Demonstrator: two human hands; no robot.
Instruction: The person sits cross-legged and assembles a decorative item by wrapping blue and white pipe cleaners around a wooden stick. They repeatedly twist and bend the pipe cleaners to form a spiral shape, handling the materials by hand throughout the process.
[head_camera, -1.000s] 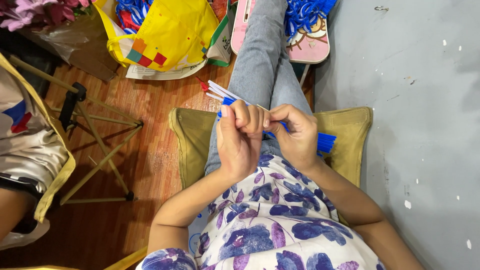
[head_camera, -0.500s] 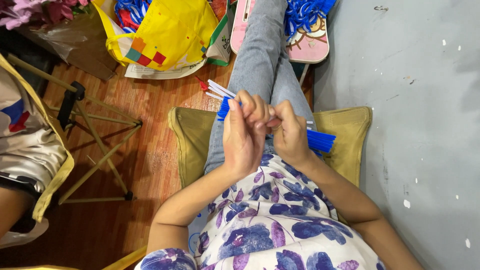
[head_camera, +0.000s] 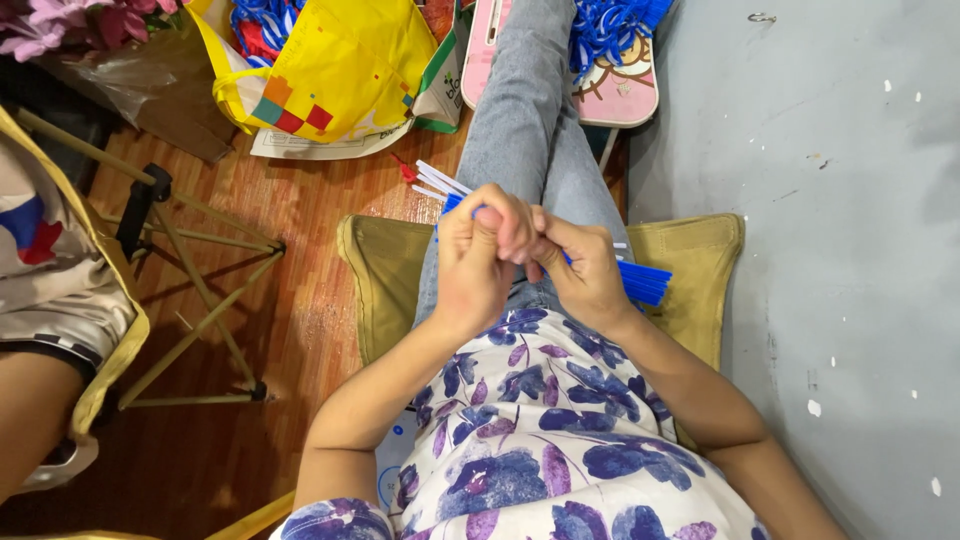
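My left hand (head_camera: 478, 262) and my right hand (head_camera: 582, 272) meet above my lap, both closed on a bundle of thin blue and white sticks (head_camera: 645, 280). The sticks' blue ends fan out to the right of my right hand. White tips (head_camera: 440, 182) poke out to the upper left past my left hand. My fingers press together at the middle of the bundle and hide it there. I sit on a khaki folding stool (head_camera: 378, 275), in a floral top and grey jeans (head_camera: 530, 110).
A yellow bag (head_camera: 330, 70) holding blue items lies on the wooden floor ahead. A pink board (head_camera: 610, 95) with more blue pieces is by my foot. Another person sits at the left on a folding chair (head_camera: 190, 270). Grey wall at right.
My hands have drawn closer together on the bundle, and the left hand's fingers have curled over the right's. The bundle stays in my lap.
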